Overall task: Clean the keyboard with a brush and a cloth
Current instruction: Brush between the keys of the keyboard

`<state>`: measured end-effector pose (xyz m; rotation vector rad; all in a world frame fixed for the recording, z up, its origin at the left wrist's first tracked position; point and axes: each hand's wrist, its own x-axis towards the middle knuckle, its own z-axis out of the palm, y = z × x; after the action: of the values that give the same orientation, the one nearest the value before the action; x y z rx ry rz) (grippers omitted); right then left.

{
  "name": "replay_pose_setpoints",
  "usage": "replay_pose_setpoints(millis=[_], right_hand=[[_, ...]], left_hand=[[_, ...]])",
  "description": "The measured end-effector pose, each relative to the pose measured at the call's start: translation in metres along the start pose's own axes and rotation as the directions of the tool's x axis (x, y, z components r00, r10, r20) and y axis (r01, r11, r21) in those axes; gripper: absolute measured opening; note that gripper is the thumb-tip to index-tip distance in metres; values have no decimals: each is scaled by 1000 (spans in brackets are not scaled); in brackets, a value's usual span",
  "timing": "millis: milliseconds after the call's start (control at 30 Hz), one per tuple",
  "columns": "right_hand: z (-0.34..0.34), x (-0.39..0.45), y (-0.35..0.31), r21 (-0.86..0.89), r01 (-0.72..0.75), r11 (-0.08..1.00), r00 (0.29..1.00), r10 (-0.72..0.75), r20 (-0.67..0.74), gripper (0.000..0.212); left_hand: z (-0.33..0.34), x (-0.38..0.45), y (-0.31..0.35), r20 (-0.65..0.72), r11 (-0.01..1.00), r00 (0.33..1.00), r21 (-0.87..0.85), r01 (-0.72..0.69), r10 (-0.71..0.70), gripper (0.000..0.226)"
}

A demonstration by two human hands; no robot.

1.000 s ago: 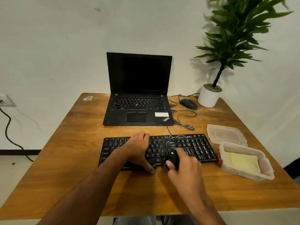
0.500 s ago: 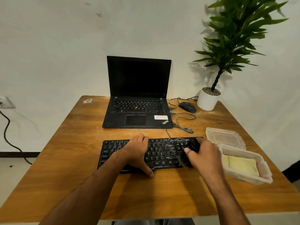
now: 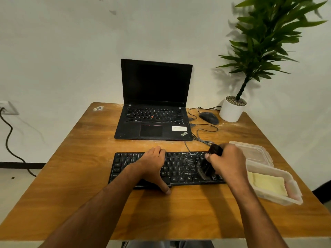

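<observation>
Our left hand lies flat, pinning the keyboard, whose long axis runs left-right across the table, while our right hand, clamped on the brush, works its right end.

Head-worn camera looks forward and down, close over the wooden table.

The left hand lies flat on the black keyboard, thumb on its near edge; the right hand grips a dark brush, bristles on the right-side keys; a yellow cloth sits in a plastic container on the wooden surface.
</observation>
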<state>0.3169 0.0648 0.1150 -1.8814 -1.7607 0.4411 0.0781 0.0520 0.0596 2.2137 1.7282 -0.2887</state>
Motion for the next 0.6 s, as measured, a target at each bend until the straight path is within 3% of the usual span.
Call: replay_pose_setpoints(millis=[100, 233, 333, 433, 500, 600], right_hand=[[11, -3, -3, -87, 5, 996, 996, 3, 89, 14], [1, 13, -6, -25, -27, 999, 997, 25, -68, 18], [-14, 13, -10, 69, -25, 997, 994, 32, -100, 14], [-5, -7, -26, 142, 67, 988, 996, -74, 43, 20], [13, -21, -33, 103, 136, 985, 977, -150, 150, 23], [22, -19, -35, -38, 149, 988, 980, -143, 136, 23]], left_hand=[[1, -1, 0, -13, 1000, 1000, -1, -7, 7, 151], [0, -1, 1, -14, 1000, 1000, 3, -6, 6, 150], [0, 1, 0, -5, 1000, 1000, -5, 0, 0, 152], [1, 0, 0, -2, 1000, 1000, -8, 1, -1, 152], [1, 0, 0, -6, 1000, 1000, -10, 2, -2, 151], [0, -1, -1, -17, 1000, 1000, -10, 8, -8, 152]])
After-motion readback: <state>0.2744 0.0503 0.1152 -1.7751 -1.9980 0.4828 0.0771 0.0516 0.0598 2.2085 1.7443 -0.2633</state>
